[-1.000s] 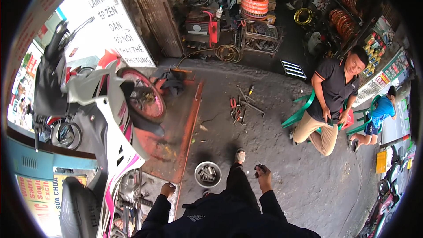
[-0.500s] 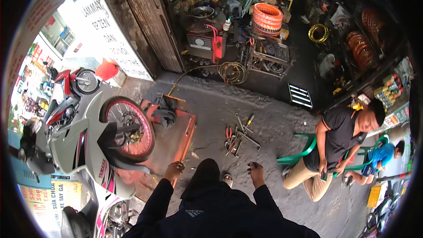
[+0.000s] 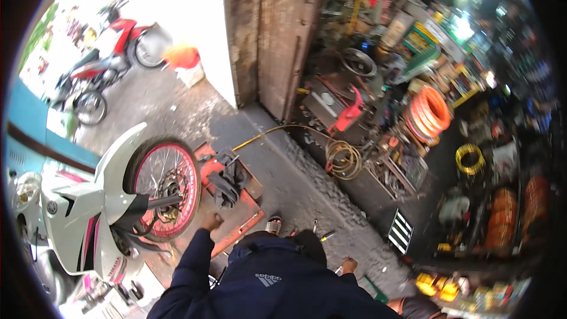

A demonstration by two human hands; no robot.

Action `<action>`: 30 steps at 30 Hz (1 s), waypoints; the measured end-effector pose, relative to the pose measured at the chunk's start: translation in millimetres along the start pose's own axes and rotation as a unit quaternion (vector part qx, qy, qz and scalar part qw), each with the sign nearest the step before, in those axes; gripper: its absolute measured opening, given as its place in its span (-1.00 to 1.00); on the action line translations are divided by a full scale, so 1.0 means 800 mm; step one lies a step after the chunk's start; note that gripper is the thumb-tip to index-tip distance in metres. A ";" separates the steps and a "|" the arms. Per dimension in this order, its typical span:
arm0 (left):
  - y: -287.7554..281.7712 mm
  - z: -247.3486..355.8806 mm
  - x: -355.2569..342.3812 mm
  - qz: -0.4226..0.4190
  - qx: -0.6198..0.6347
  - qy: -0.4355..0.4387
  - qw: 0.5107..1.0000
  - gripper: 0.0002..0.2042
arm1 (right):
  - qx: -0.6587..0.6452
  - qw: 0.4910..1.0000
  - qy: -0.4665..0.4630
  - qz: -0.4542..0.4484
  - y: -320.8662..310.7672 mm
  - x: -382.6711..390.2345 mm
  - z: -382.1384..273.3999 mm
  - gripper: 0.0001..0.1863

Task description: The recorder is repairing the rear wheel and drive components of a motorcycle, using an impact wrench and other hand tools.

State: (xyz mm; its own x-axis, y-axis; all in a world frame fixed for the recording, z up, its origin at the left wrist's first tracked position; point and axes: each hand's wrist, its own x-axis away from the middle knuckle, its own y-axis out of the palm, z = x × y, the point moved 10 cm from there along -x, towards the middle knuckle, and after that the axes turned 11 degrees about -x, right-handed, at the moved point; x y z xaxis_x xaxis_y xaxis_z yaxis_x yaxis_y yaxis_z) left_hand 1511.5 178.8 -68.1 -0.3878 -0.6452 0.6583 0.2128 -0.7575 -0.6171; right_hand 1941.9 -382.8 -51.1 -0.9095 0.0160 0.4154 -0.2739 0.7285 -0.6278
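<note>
My left hand [image 3: 211,221] is in front of the red metal platform, close to the motorcycle's front wheel [image 3: 190,201]. Its fingers look curled, but blur hides anything inside them. Low on the right, my right hand [image 3: 349,264] is closed over the grey floor, with a small shiny bit beside its fingers that is too small to name. A white and pink motorcycle [image 3: 80,201] stands at my left, its red-rimmed wheel over the platform [image 3: 248,223]. Dark cloth [image 3: 227,186] lies on that platform. Past my body a screwdriver [image 3: 328,236] is on the floor.
A coiled hose [image 3: 344,160] lies by the shop's raised sill. Beyond are a tool cart [image 3: 407,171], stacked orange tyres [image 3: 427,112] and a striped metal rack [image 3: 401,231]. A red motorbike [image 3: 106,68] is parked outside. Part of another person [image 3: 416,307] shows at lower right.
My view has swung left and tilted, so the shop sits further right. The seated person has mostly slipped out at lower right. My body now covers most of the floor tools.
</note>
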 end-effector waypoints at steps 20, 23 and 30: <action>-0.150 0.152 -0.142 0.313 0.424 -0.318 0.788 -0.76 | 0.276 0.833 -0.130 -0.462 0.620 -0.323 -0.846 -0.66; -0.178 0.130 -0.174 0.301 0.456 -0.368 0.752 -0.75 | 0.311 0.782 -0.195 -0.504 0.775 -0.263 -0.926 -0.65; -0.420 0.069 -0.289 0.387 0.338 -0.293 0.806 -0.63 | 0.280 0.591 -0.481 -0.584 1.058 0.037 -1.069 -0.66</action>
State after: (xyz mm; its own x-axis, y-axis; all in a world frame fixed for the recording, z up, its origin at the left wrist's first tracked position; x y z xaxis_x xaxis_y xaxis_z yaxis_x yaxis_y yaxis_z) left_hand 1578.7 576.9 10.9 0.5438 -0.7369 0.4016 0.7053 0.1420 -0.6945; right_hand 1950.4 819.9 -7.5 0.3184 -0.8668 0.3838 -0.7060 -0.4870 -0.5142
